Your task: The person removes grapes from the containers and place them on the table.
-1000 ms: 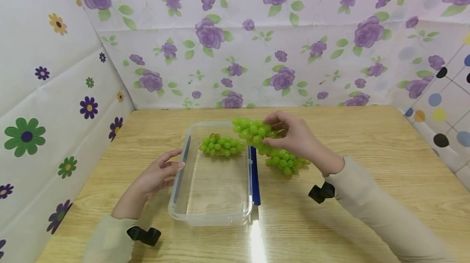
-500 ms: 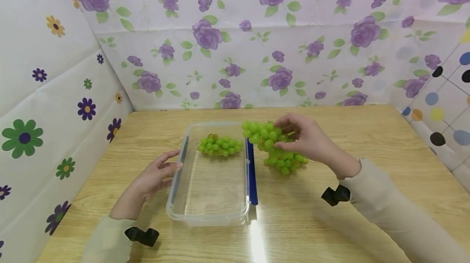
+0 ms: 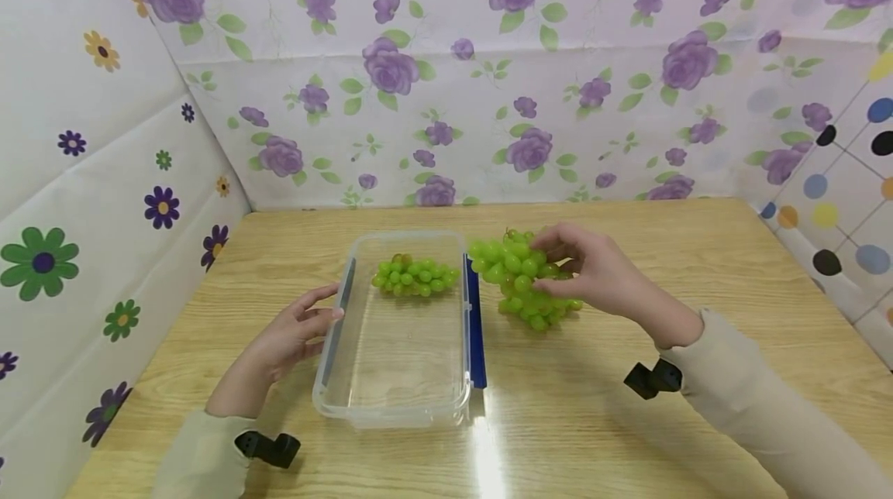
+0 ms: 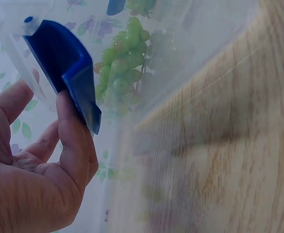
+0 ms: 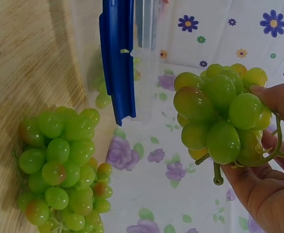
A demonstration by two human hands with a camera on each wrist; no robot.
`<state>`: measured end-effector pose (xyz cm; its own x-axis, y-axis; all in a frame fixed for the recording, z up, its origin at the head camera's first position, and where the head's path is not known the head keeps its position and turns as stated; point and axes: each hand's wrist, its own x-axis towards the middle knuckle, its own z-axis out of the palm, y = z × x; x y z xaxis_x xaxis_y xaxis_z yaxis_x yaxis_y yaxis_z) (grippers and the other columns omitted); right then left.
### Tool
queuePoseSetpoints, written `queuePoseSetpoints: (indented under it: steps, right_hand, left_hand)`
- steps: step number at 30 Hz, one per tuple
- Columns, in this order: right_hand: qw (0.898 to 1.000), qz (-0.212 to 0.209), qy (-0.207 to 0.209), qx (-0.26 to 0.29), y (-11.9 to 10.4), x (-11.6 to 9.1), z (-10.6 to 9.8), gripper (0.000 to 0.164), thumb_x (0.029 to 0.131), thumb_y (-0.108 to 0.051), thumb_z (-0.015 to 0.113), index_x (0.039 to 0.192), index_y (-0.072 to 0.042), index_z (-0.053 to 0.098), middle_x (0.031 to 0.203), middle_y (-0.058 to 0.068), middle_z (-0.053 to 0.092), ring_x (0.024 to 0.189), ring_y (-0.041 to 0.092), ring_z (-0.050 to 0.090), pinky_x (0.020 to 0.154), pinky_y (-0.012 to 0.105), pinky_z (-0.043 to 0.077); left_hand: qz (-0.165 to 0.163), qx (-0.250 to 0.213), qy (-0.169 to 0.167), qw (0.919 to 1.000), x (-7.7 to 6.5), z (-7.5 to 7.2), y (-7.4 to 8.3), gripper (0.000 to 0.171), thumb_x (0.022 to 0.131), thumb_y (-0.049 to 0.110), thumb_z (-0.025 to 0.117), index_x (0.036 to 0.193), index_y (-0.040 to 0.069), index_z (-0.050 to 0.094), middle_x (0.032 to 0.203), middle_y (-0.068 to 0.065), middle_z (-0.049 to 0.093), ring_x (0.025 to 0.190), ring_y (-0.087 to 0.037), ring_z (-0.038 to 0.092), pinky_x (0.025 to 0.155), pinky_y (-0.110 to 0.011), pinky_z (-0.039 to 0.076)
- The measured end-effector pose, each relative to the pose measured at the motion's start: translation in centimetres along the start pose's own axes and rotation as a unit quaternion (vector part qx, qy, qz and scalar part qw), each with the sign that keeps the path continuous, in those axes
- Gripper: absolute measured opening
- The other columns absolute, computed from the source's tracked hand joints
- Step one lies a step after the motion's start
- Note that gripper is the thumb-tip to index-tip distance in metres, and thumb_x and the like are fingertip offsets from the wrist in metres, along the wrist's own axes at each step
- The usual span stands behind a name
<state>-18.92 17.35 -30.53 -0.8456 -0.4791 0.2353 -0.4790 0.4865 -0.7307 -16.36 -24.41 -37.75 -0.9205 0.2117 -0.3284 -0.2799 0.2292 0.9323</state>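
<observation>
Head view: your right hand has drawn its pinched grapes away from the box, leaving one bunch inside; left hand relaxed, touching its side.

A light wooden table
The back sheet has purple roses, the left sheet flowers, the right sheet dots.

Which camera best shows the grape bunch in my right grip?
The right wrist view: the held bunch is close up, its stem distinct. The head view shows it smaller, partly covering the tabletop bunch. In the left wrist view, I can't tell if the grapes at the top edge belong to it.
</observation>
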Motion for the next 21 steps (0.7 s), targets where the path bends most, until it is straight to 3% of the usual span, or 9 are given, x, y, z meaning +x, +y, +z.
queuePoseSetpoints:
  steps: [11,21]
  right_hand:
    - [0.999,-0.021,-0.032,-0.002,0.3,-1.3,-0.4,0.037,0.08,-0.003,0.075,0.114,-0.003,0.06,0.108,0.01,0.062,0.095,0.022,0.063,0.078,0.028,0.053]
    - [0.995,-0.056,-0.065,0.047,1.1,-1.9,-0.7,0.034,0.081,0.0,0.073,0.112,-0.002,0.059,0.107,0.012,0.062,0.093,0.005,0.061,0.075,0.027,0.054]
  left_hand:
    - [-0.001,0.015,-0.004,0.9999,-0.1,0.0,-0.1,0.069,0.097,0.031,0.054,0.153,0.013,0.016,0.135,-0.021,0.042,0.109,-0.021,0.053,0.093,-0.04,0.044]
    - [0.001,0.013,0.002,0.9999,0.0,0.0,0.0,0.068,0.097,0.031,0.054,0.153,0.014,0.018,0.136,-0.023,0.039,0.116,-0.027,0.05,0.092,-0.039,0.045]
